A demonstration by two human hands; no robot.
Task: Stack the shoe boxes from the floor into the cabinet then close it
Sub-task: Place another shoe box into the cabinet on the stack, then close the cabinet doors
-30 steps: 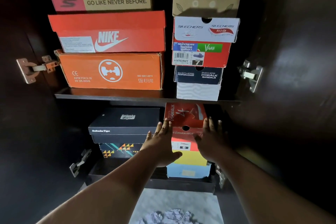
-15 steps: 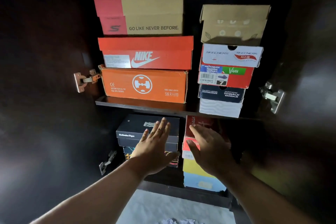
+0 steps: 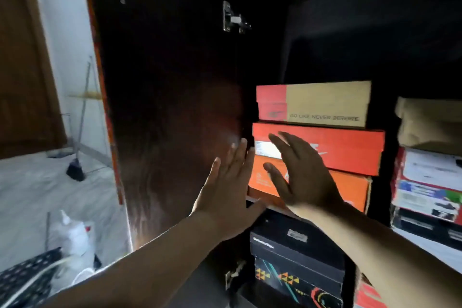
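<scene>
The dark cabinet stands open, its left door [image 3: 170, 107] swung out toward me. On the upper shelf a tan and red box [image 3: 325, 105] lies on a red Nike box [image 3: 350, 147], which lies on an orange box [image 3: 350, 187]. A second stack [image 3: 430, 177] fills the right side. Below, a black box [image 3: 295, 245] tops a patterned one [image 3: 295, 282]. My left hand [image 3: 227, 192] is flat and empty near the door's inner face by its hinge edge. My right hand [image 3: 300, 170] hovers empty with spread fingers before the Nike and orange boxes.
A pale floor [image 3: 37, 187] lies left of the door, with a broom [image 3: 77, 157] leaning on the wall and a brown room door [image 3: 22, 82]. A white plastic bag [image 3: 72, 235] and a dark perforated basket [image 3: 22, 275] sit at the lower left.
My view has swung left and up. Both hands have left the lower-shelf boxes and risen leftward; the left one now reaches the left door, the right one is in front of the upper stack.
</scene>
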